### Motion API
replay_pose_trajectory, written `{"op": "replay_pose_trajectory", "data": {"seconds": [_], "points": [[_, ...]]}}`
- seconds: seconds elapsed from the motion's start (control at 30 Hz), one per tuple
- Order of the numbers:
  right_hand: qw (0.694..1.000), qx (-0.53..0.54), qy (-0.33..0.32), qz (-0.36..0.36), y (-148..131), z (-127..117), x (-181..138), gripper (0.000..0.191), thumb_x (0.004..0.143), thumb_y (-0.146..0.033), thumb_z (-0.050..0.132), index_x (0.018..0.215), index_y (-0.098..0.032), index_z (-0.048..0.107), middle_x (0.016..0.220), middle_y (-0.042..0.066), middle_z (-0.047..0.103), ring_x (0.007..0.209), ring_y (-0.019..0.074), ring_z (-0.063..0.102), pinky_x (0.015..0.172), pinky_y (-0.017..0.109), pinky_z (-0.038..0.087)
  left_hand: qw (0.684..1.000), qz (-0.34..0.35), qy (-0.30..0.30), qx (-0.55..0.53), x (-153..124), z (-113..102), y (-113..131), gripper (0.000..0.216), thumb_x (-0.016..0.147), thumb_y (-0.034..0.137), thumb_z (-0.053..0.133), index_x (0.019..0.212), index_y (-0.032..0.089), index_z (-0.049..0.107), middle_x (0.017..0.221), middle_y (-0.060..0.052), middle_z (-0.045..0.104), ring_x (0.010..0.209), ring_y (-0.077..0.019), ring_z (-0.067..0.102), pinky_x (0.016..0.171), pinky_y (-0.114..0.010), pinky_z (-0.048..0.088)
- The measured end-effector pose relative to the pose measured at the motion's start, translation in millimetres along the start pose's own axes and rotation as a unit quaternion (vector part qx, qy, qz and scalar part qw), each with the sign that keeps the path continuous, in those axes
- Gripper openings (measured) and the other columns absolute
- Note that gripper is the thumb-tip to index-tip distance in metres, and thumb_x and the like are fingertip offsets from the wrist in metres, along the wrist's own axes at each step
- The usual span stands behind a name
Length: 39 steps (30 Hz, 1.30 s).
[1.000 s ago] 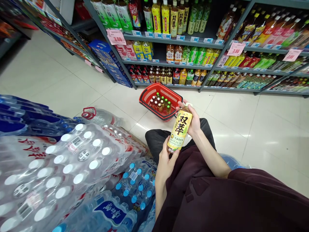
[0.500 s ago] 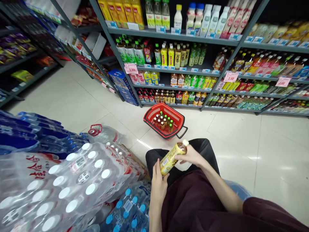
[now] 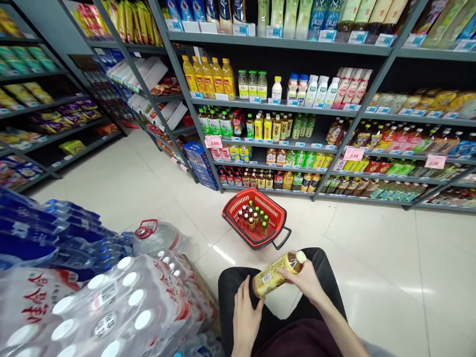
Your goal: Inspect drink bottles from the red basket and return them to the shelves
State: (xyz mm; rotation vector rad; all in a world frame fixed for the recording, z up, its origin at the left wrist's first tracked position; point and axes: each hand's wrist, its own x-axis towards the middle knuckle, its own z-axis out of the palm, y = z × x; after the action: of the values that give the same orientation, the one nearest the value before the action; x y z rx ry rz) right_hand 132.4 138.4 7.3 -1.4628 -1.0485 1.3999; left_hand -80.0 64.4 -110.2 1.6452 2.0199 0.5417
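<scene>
A bottle of brown tea drink with a yellow label and a pale cap (image 3: 275, 273) lies tilted above my lap, its cap end up and to the right. My right hand (image 3: 307, 281) is closed round its upper part, just below the cap. At the bottle's base is my left hand (image 3: 247, 310), fingers stretched and thumb apart, with a dark gap showing between them; whether the fingertips touch the base is hard to see. Beyond my knees, a red shopping basket (image 3: 232, 202) on the floor holds several small bottles (image 3: 256, 216) with green and white caps.
Shelves of drinks (image 3: 277, 144) run across the far side. Shrink-wrapped bottle packs (image 3: 122, 302) are stacked at my left, beside a large clear jug with a red handle (image 3: 158, 238). Snack shelves (image 3: 55, 119) stand far left. Tiled floor (image 3: 375, 263) extends to the right.
The view has tilted upward, so upper shelves show more. The bottle has turned flatter, its base drawing out from between my left fingers, while my right hand keeps its hold near the cap.
</scene>
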Motion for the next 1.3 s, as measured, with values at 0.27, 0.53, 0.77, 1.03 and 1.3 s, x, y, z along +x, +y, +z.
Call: {"op": "replay_pose_trajectory", "data": {"seconds": [0.27,0.53,0.77,1.03,1.3], "points": [[0.973,-0.034,0.155,-0.167,-54,-78,92,0.059,0.055,-0.032,0.086,0.107,-0.015,0.064,0.108,0.015,0.075,0.099,0.0307,0.073,0.088,0.044,0.061,0.907,-0.173,-0.063,0.378,54,65,-34,0.079,0.091,0.036,0.062,0.162,0.035,0.029,0.173,-0.015,0.012,0.148,-0.0519,0.031,0.093,-0.076,0.047],[0.933,-0.014,0.252,-0.256,-132,-122,164,0.06,0.059,-0.025,0.082,0.116,-0.022,0.063,0.119,0.011,0.07,0.103,0.028,0.068,0.094,0.044,0.055,0.922,-0.279,-0.053,0.262,149,93,-7,0.099,0.082,0.045,0.067,0.166,0.022,0.021,0.143,-0.027,0.049,0.121,-0.0419,0.057,0.084,-0.058,0.053],[0.863,-0.017,0.374,-0.338,-144,-108,282,0.063,0.063,-0.034,0.079,0.121,-0.018,0.064,0.116,0.009,0.064,0.107,0.0253,0.064,0.097,0.041,0.053,0.902,-0.201,-0.043,0.381,183,137,26,0.086,0.082,0.045,0.064,0.159,0.019,0.039,0.129,-0.025,0.054,0.106,-0.0407,0.056,0.084,-0.065,0.046],[0.784,-0.194,0.381,-0.449,-194,-89,466,0.05,0.06,-0.027,0.075,0.108,-0.018,0.068,0.116,0.008,0.056,0.111,0.0239,0.06,0.109,0.041,0.047,0.89,-0.14,-0.066,0.429,215,174,20,0.077,0.085,0.028,0.052,0.16,0.017,0.038,0.122,-0.024,0.056,0.103,-0.039,0.055,0.08,-0.061,0.049],[0.791,-0.146,0.401,-0.438,-264,-95,655,0.056,0.061,-0.017,0.07,0.117,-0.016,0.059,0.118,0.005,0.057,0.108,0.0185,0.063,0.106,0.039,0.049,0.868,-0.151,-0.159,0.445,241,182,24,0.084,0.083,0.031,0.049,0.163,0.017,0.031,0.128,-0.027,0.057,0.104,-0.0434,0.054,0.076,-0.061,0.045]]}}
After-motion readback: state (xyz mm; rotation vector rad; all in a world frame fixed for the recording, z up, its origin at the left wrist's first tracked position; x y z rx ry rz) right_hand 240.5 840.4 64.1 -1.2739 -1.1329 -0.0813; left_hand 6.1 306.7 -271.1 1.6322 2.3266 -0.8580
